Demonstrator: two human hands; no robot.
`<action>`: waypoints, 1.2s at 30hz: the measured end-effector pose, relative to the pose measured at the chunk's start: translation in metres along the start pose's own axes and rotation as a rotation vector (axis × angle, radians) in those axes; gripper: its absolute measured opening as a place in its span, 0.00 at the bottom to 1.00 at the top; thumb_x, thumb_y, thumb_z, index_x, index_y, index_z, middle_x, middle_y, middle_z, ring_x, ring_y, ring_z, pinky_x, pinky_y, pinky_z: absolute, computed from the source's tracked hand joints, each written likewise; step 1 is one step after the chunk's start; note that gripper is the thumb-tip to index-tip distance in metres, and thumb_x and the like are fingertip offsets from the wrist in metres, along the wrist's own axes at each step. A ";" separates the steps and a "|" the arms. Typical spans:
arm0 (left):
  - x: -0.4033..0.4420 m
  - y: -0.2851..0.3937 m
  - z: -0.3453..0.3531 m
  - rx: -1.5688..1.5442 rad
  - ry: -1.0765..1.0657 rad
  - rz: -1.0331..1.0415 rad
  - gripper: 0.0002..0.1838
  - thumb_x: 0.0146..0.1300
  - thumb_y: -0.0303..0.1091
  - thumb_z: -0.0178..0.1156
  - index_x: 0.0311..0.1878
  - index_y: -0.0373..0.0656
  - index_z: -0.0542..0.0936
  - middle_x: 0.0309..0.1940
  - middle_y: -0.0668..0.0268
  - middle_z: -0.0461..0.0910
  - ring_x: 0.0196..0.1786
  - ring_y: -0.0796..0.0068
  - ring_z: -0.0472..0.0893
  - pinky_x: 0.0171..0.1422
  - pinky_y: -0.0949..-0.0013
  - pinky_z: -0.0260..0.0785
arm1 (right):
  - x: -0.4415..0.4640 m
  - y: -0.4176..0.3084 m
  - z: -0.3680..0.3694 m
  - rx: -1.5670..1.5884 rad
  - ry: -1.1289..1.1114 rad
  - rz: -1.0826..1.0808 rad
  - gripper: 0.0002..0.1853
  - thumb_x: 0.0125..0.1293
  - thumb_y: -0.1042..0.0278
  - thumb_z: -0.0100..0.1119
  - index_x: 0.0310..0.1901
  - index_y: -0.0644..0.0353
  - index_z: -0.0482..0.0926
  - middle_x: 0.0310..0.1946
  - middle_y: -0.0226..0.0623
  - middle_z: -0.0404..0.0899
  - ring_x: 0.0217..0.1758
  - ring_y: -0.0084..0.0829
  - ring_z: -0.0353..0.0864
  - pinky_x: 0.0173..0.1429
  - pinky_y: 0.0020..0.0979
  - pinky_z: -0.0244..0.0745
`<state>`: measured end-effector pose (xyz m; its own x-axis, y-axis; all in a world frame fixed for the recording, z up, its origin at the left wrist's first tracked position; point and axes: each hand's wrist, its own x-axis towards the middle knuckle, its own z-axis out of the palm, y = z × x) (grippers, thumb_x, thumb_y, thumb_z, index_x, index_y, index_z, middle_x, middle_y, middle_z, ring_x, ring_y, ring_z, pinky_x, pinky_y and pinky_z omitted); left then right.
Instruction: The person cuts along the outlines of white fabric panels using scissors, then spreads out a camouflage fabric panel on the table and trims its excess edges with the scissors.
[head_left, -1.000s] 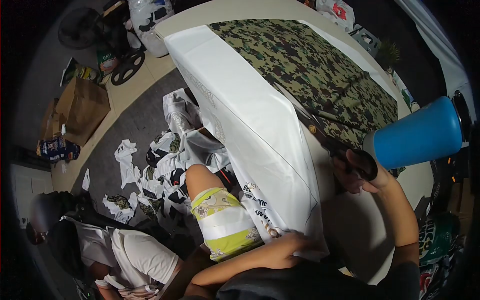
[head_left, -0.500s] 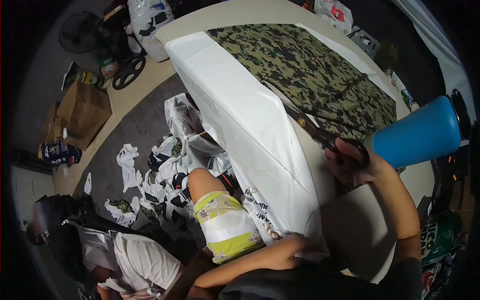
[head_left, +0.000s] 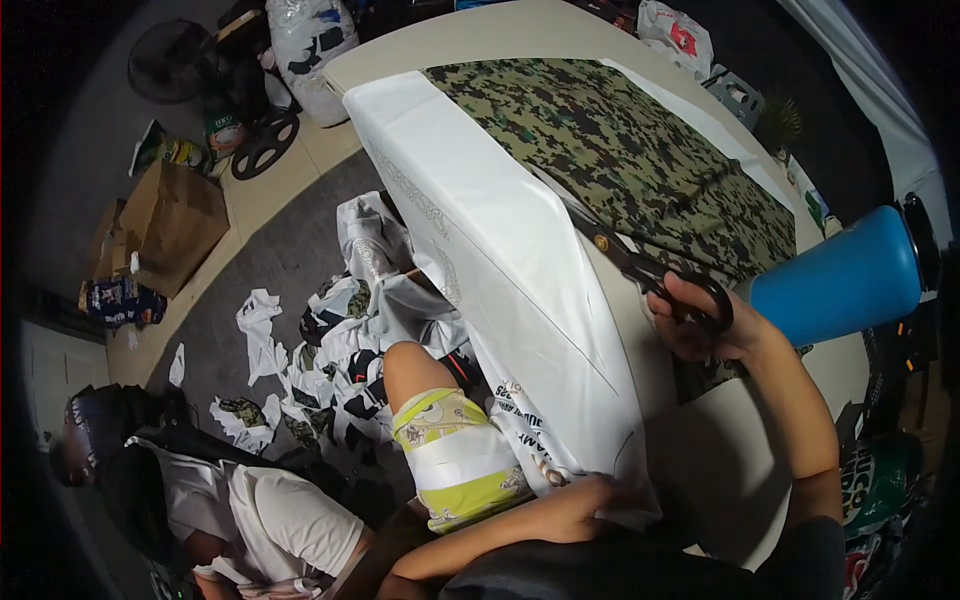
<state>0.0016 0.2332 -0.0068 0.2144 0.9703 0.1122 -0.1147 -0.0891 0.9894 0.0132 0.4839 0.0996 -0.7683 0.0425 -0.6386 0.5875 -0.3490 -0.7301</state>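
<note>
The scissors (head_left: pixel 601 242) and the right hand (head_left: pixel 697 318) sit farther toward the upper left than a second ago. The gap between the white cloth (head_left: pixel 490 220) and the camouflage cloth (head_left: pixel 620 140) reaches higher. The paper bag (head_left: pixel 178 225) appears slightly farther right in the frame.

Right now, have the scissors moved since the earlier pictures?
Yes. Judged against the blue bottle, the scissors in the right hand have moved away from it, up and left in the view.

White cloth (head_left: pixel 500 240): "AMP", rest unclear; green bag (head_left: pixel 888 480): "BUCO", partly hidden.
</note>
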 end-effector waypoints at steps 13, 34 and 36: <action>0.003 0.004 -0.001 0.002 -0.041 -0.030 0.26 0.44 0.20 0.53 0.53 0.38 0.76 0.48 0.53 0.78 0.47 0.54 0.76 0.52 0.62 0.67 | 0.022 -0.022 0.007 0.029 -0.076 -0.041 0.22 0.64 0.41 0.49 0.25 0.52 0.67 0.12 0.24 0.59 0.11 0.16 0.52 0.15 0.19 0.46; 0.009 0.004 -0.001 -0.092 -0.101 -0.067 0.23 0.49 0.20 0.53 0.53 0.37 0.75 0.50 0.54 0.77 0.50 0.55 0.75 0.55 0.61 0.66 | 0.034 -0.035 0.006 -0.041 -0.100 -0.008 0.22 0.65 0.40 0.48 0.25 0.50 0.64 0.11 0.22 0.58 0.10 0.13 0.49 0.16 0.18 0.44; 0.011 0.005 -0.001 -0.122 -0.116 -0.095 0.23 0.49 0.20 0.53 0.53 0.37 0.76 0.51 0.54 0.76 0.51 0.55 0.75 0.55 0.61 0.65 | 0.035 -0.036 0.006 -0.078 -0.086 -0.020 0.22 0.65 0.40 0.48 0.25 0.50 0.64 0.11 0.22 0.58 0.10 0.13 0.49 0.16 0.18 0.44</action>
<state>0.0028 0.2434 -0.0011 0.3389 0.9401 0.0357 -0.2035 0.0362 0.9784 -0.0366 0.4922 0.1054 -0.7968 -0.0331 -0.6033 0.5876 -0.2748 -0.7610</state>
